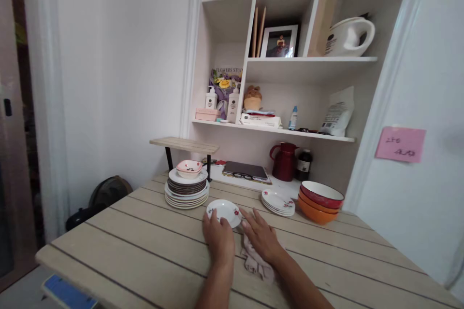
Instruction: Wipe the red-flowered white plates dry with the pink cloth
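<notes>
A small white plate (225,212) with red flowers is in front of me on the slatted table. My left hand (218,236) grips its near left edge, with fingers and thumb over the rim. Beside the plate's right rim is my right hand (261,235), fingers stretched out and open; whether the fingertips touch the rim I cannot tell. A crumpled pinkish cloth (256,263) lies beneath and beside my right hand, partly hidden by it. Several similar flowered plates (278,203) form a stack farther right.
Taller stacked plates (186,195), topped by small square bowls (189,168), stand at the left. Nested orange and red bowls (319,203) are at the right. Behind are a laptop (245,170), glasses, a dark red jug (284,161), a dark bottle (303,164) and a small raised shelf (184,145).
</notes>
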